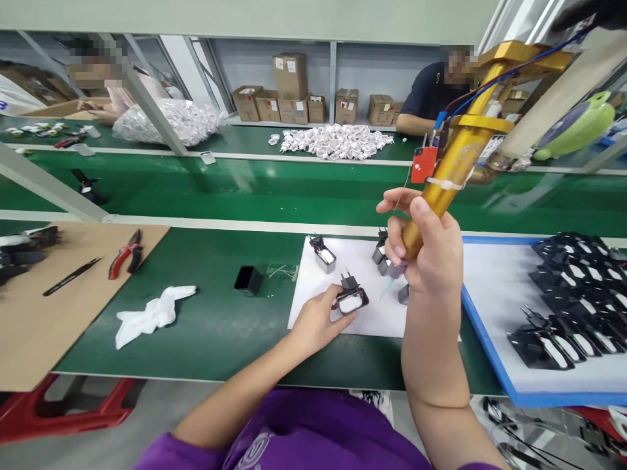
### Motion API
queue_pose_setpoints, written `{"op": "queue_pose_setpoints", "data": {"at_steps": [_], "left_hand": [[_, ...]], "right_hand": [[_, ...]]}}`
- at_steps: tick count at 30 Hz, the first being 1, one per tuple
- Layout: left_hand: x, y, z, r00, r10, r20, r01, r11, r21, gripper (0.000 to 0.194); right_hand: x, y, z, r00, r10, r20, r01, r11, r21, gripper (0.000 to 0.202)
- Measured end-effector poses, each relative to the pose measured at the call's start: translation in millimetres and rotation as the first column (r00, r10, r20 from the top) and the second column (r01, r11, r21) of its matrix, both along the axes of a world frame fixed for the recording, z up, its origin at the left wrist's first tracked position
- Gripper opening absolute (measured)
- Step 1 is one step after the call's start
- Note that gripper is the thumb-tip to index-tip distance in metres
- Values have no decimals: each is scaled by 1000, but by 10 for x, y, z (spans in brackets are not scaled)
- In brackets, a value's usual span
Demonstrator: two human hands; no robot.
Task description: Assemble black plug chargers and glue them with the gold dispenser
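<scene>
In the head view, my left hand [313, 320] pinches the small black plug casing with a white filling [351, 301] over the white sheet [377, 321] on the green desk [210, 339]. It looks light and stiff; its side walls seem the safest hold. My right hand's [435, 251] fingers wrap the gold metal cylindrical dispenser [458, 153], probably heavier and slippery, best held round the barrel. That hand partly hides the grey-black casings [380, 253] behind it; the pale nozzle's [386, 287] tip is hard to make out.

Blk adptr [351, 303], gold dispnsr [451, 166] tilted.
</scene>
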State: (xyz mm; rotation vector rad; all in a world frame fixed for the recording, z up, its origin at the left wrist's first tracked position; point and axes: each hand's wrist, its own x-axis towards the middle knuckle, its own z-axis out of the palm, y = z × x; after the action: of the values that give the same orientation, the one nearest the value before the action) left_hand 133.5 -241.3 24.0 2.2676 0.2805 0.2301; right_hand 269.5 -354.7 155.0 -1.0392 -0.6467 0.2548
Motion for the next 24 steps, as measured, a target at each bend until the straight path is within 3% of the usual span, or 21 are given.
{"op": "queue_pose_setpoints", "data": {"at_steps": [6,11,19,24], "left_hand": [[-4,-151,280,992,-5,129,1,999,33,33],[1,-182,408,983,-6,182,0,1000,31,31],[-4,-201,418,985,28,172,-36,999,39,30],[83,-247,347,990,60,131,-57,998,-21,29]], "right_hand": [[-71,-6,-41,998,-41,56,43,999,-31,29],[-59,-6,-47,999,-39,19,39,999,-29,34],[-38,2,-60,997,-58,51,60,998,-30,36],[-21,23,-63,994,-88,66,89,996,-19,34]]}}
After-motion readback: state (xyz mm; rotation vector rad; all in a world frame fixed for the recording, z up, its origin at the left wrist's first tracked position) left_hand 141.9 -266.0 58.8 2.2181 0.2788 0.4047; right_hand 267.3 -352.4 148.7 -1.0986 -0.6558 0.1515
